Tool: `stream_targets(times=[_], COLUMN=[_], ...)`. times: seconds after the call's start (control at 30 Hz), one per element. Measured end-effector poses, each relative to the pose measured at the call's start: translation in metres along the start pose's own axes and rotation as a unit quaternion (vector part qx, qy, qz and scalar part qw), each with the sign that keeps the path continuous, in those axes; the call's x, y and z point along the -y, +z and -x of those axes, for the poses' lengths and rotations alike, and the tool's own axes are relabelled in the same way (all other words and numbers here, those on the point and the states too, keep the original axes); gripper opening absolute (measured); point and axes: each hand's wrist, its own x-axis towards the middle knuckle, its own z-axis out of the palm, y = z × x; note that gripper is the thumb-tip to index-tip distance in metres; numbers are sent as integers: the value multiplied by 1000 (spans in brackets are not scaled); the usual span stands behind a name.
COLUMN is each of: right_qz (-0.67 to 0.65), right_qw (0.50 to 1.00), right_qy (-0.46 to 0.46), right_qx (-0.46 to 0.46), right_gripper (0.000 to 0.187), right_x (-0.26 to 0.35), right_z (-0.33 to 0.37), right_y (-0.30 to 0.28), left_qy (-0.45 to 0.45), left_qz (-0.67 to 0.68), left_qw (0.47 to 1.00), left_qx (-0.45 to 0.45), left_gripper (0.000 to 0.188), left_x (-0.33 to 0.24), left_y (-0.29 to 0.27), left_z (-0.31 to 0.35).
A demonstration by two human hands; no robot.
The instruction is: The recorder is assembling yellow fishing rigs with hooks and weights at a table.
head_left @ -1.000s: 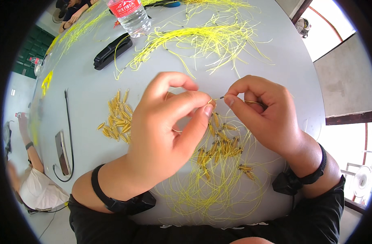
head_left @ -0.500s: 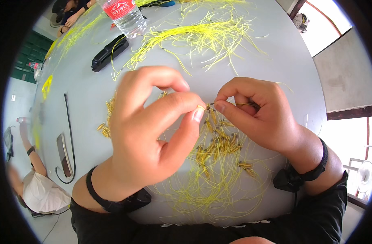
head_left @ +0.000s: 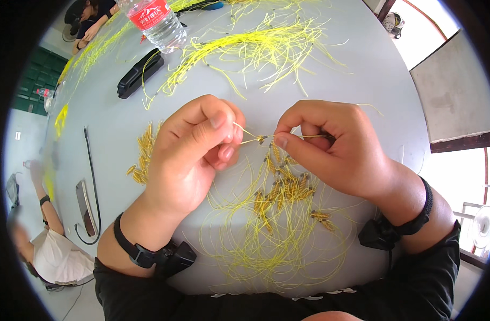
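Note:
Between my hands a thin yellow line point(head_left: 247, 141) is stretched, with a small dark bead and gold piece point(head_left: 261, 139) on it. My left hand point(head_left: 188, 150) is closed with the fingers curled, and two strands of the line run out from it toward the bead. Just right of the bead, my right hand point(head_left: 336, 147) pinches the line between thumb and forefinger. Below them lies a pile of ribbed gold coils point(head_left: 290, 190) with grey ends, joined to tangled yellow lines point(head_left: 277, 257). More loose gold coils point(head_left: 144, 152) rest left of my left hand, which partly hides them.
A bundle of cut yellow lines point(head_left: 250, 48) lies across the far side of the table. Near it are a black case-like object point(head_left: 140, 74) and a water bottle point(head_left: 159, 27). A phone point(head_left: 86, 207) and black cable point(head_left: 92, 176) lie left. Two other people sit around the table.
My left hand has turned and its fingers have curled in, drawing two strands of line out from the bead. My right hand keeps its pinch in nearly the same place.

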Motion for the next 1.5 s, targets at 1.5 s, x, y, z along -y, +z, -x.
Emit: stream_targets(times=[1.5], right_qz=[-292], right_qw=[936], right_qy=[173], right_qx=[95], right_gripper=[17], right_x=[9], right_z=[3], right_y=[0], left_qy=[-51], left_qz=[-65], left_qw=[993], left_qx=[89], left_gripper=[16], left_x=[3], left_y=[3], left_z=[-3])
